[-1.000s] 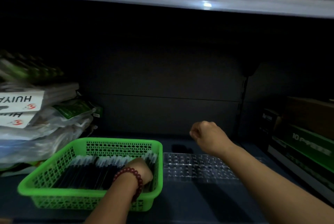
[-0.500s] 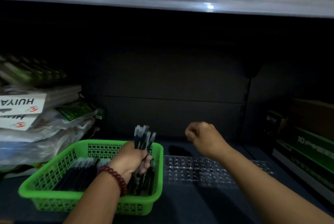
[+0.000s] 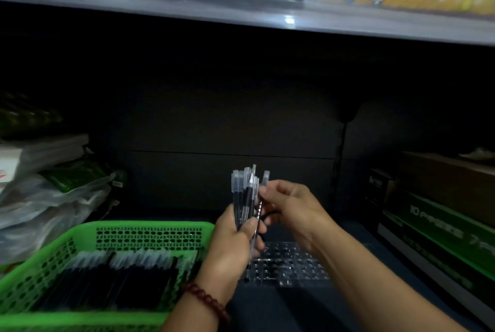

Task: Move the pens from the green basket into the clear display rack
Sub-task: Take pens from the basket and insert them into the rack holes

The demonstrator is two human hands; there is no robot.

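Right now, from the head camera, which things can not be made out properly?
Bundle of pens in the left hand, head view: their number; they overlap and fingers cover the lower ends.
Right hand: which pen of the bundle it pinches; dim and blurred.
Clear display rack: hands cover parts; filled holes cannot be told.
Loose pens in the green basket: motion blur; bottom edge cuts the basket.

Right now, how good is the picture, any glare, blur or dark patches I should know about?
Head view: dim, the shelf's back nearly black; a glare spot on the upper shelf edge; motion blur smears the green basket and the clear rack; the pens in the left hand look fairly sharp.
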